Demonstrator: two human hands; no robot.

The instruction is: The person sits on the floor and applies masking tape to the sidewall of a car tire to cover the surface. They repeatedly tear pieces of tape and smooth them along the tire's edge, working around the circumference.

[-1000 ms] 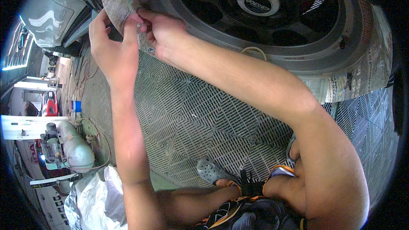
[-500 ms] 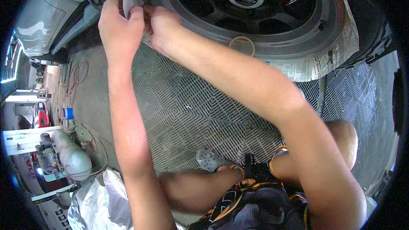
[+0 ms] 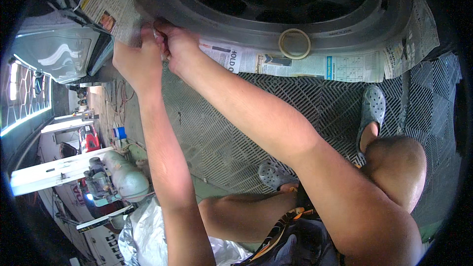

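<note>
A dark wheel [image 3: 217,19] with a grey rim fills the top of the view. Newspaper [image 3: 116,12] is tucked around its edge, spreading out at the left and along the bottom. At the wheel's lower left, my left hand [image 3: 138,61] has its fingers curled against the newspaper's edge. My right hand [image 3: 180,44] meets it there, fingers bent and closed at the same spot. Both sets of fingertips are partly hidden and a little blurred. A roll of masking tape [image 3: 294,30] rests against the lower edge of the wheel, over the newspaper.
A car body panel [image 3: 64,51] stands at the upper left. Ribbed matting [image 3: 236,152] covers the floor below the wheel. A green compressor tank [image 3: 128,180] and crumpled silver sheeting [image 3: 148,226] lie to the left. My clog-covered feet [image 3: 374,103] are on the floor.
The view has shifted, so the wheel sits higher. More newspaper shows at the left and along the bottom. My hands stay together at the wheel's left edge, and the tape roll shows rounder.
</note>
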